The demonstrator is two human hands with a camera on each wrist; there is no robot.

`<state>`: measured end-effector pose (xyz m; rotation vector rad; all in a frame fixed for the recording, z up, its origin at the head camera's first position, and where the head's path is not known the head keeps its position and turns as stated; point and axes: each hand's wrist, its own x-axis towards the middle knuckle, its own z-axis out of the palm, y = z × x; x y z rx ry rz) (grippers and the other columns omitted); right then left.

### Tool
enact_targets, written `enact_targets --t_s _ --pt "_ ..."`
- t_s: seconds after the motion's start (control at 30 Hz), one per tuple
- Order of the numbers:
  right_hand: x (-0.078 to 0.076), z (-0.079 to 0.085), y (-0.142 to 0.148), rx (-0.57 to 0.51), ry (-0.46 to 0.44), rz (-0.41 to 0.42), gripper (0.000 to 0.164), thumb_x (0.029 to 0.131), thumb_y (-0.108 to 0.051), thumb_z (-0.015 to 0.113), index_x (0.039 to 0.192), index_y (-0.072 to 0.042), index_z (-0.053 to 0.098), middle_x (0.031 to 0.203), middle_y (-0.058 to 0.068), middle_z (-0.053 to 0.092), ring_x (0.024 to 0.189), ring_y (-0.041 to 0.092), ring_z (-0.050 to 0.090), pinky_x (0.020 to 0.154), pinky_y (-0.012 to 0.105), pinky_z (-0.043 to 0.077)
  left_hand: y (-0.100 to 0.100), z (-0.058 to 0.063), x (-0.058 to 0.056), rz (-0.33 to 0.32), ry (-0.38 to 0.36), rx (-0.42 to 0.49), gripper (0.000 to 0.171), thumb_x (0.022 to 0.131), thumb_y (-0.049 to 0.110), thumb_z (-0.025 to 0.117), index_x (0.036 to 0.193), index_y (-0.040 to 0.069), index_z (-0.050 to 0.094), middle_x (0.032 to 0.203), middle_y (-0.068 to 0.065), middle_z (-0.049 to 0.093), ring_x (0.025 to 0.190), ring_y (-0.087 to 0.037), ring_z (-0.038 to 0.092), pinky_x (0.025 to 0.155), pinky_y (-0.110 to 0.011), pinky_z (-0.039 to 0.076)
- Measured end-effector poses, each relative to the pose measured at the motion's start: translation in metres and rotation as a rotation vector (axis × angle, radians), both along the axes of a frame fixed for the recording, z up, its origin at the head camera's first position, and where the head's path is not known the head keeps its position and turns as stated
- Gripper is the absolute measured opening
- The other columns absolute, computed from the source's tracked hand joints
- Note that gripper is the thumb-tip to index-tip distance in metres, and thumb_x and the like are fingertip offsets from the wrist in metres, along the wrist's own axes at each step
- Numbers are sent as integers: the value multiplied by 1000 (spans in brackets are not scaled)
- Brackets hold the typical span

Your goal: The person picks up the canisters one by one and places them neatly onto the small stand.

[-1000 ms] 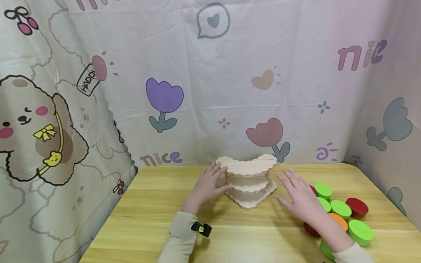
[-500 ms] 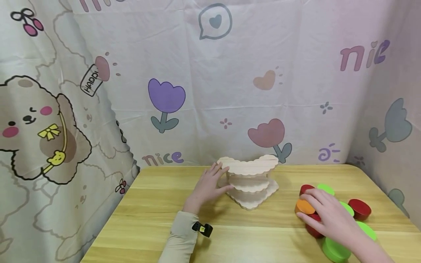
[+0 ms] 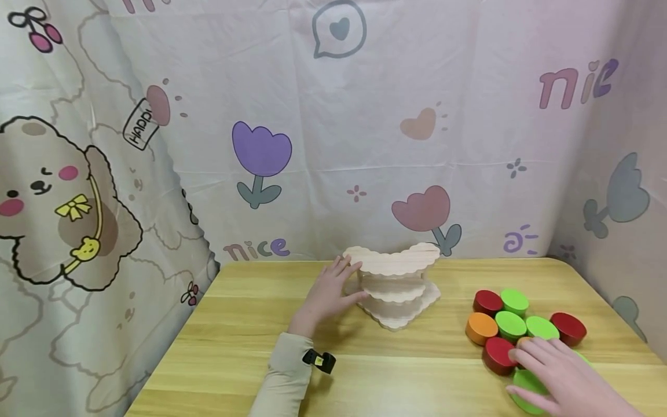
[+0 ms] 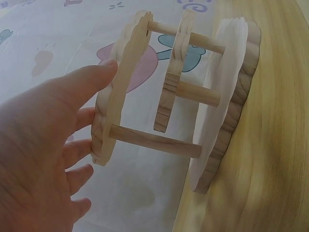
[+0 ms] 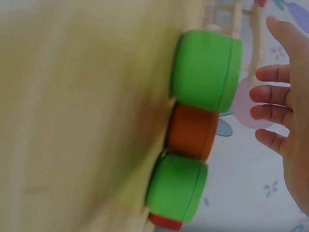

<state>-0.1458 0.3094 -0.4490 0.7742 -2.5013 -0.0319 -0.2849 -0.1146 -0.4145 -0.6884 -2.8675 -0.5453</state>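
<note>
A small pale wooden tiered stand (image 3: 393, 263) with scalloped edges stands upright near the back of the table. My left hand (image 3: 325, 298) rests beside its left side, fingers relaxed and spread. In the left wrist view the thumb lies at the edge of the top tier (image 4: 126, 72), and dowels join the tiers. At the right, my right hand (image 3: 568, 370) is over the front of a group of round cylinders, partly hiding a green cylinder (image 3: 527, 385). The right wrist view shows its fingers loosely bent, with a gap from the large green cylinder (image 5: 205, 70); nothing is in them.
Around the right hand stand red cylinders (image 3: 498, 356), an orange cylinder (image 3: 482, 328) and several green ones, set close together. A patterned curtain (image 3: 333, 116) hangs behind the wooden table (image 3: 385, 376). A black strap device (image 3: 320, 360) sits on the left wrist.
My right hand has moved from beside the stand to the cylinders, then nearer along them to the front, uncovering the rear ones. The left hand has stayed at the stand.
</note>
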Motion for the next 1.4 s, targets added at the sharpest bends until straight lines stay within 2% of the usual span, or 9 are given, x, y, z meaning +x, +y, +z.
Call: enact_targets --t_s 0.13,0.2,0.37,0.7,0.83,1.07,1.2,1.3,1.4 --pt "4 -11 9 74 -53 -40 53 67 -75 69 96 -31 66 95 -19 58 87 10 55 83 30 46 1 0 0 5 -13 -2 74 90 64 53 153 32 30 165 -2 15 153 -25 10 124 -50 9" --pt "5 -15 13 102 -83 -52 54 68 -77 67 97 -32 66 94 -21 56 86 8 53 77 38 50 1 0 0 6 -17 -1 74 90 64 53 153 32 30 165 -2 15 153 -25 9 124 -49 9" --pt "4 -20 20 113 -119 -68 55 68 -79 64 98 -33 64 94 -22 53 85 5 50 74 37 49 2 3 2 0 -11 7 74 90 64 54 153 32 31 165 -2 16 153 -26 10 124 -50 10" --pt "3 -23 25 141 -165 -101 66 68 -83 60 103 -28 67 99 -16 60 90 14 56 79 43 51 3 2 1 -10 7 15 75 90 63 53 153 30 31 165 -4 16 153 -28 11 123 -53 11" --pt "1 -21 23 130 -133 -72 63 67 -81 62 102 -29 66 98 -18 58 89 12 55 78 41 50 2 0 1 4 9 6 75 89 65 53 153 32 30 165 -2 15 153 -27 9 123 -55 10" --pt "0 -16 15 108 -25 16 57 67 -79 66 98 -32 65 94 -23 50 86 5 49 76 29 45 1 1 2 21 24 -16 74 89 62 56 153 34 29 165 -3 15 154 -28 4 122 -60 5" --pt "0 -14 8 107 -48 9 56 69 -79 65 100 -33 65 97 -22 53 90 8 51 78 28 44 0 0 3 28 31 -29 75 90 60 57 154 32 29 165 -5 16 154 -30 4 121 -61 5" --pt "-1 -12 2 106 -82 7 57 70 -78 64 104 -31 65 99 -19 57 92 11 54 79 32 46 -1 0 1 46 37 -38 77 91 61 54 155 28 27 164 -5 18 153 -32 6 121 -62 7" --pt "-3 -10 -4 75 -93 9 60 70 -77 65 106 -30 66 101 -19 60 93 13 56 89 25 36 -3 -1 -2 81 35 -52 78 92 61 51 156 25 23 164 -3 17 154 -31 6 121 -61 6"
